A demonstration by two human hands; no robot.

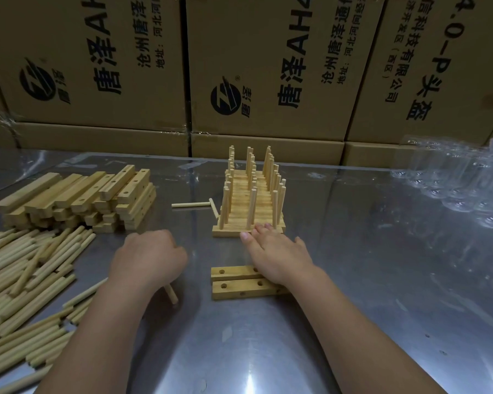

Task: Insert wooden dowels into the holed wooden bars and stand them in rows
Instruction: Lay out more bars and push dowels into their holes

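Both bare forearms reach out from the near edge over the steel desk (pixel 239 351). The left grip (pixel 148 257) is curled round one dowel (pixel 172 294), whose near end pokes out below the fist. The right grip (pixel 279 251) is wide and holds nothing: its fingers lie straight, and its fingertips (pixel 256 230) touch the near edge of the finished row (pixel 251 200).

That row is the work done so far. A good many bars sit side by side, running from near to far at the middle of the desk. Each carries upright dowels, so the pegs form three lines. The far bars hide behind the near ones, so I cannot give an exact count.

Two empty bars (pixel 234 288) lie flat just nearer than the row, partly under the right wrist, with their holes up and nothing in them. They look like the next to be filled, probably starting with the dowel in the left grip.

A lot appears to be left. A stack of unfilled bars (pixel 77 197) stands at the far left, and a big heap of loose dowels (pixel 26 280) spreads over the near left. Two stray dowels (pixel 191 205) lie between the stack and the row, one just beside the row's left side. My judgement is that the job is well under way but perhaps not yet half done.

Cardboard boxes (pixel 268 66) wall off the far side, and crumpled clear plastic (pixel 453 180) lies at the far right.
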